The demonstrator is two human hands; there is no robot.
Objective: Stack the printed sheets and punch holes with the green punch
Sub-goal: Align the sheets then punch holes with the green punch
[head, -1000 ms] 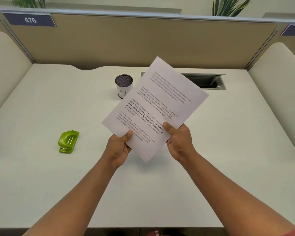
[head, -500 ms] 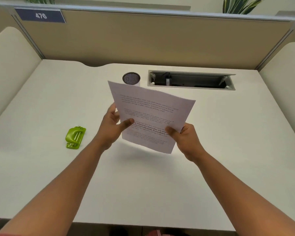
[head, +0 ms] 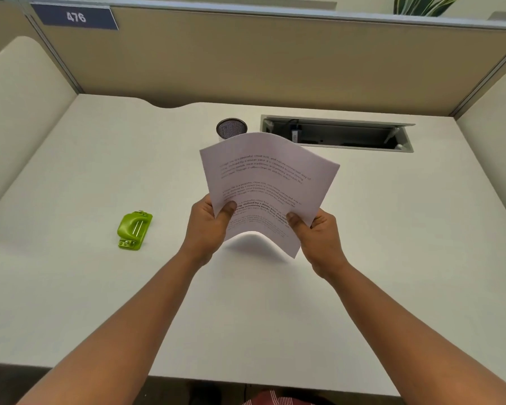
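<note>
Both hands have the printed sheets pinched at the near corners, held up over the middle of the counter and bowed. Left hand and right hand each keep a clenched grip on the paper. Looks like the squaring-up step. Next: tap edges flush, then reach left for the green punch, sitting well apart.

left hand: we've got it raised, thumb on top, pinching the printed sheets at their left edge.
right hand: raised, thumb on top, pinching the right edge.
arms: both extended forward, converging, forearms bare.
</note>
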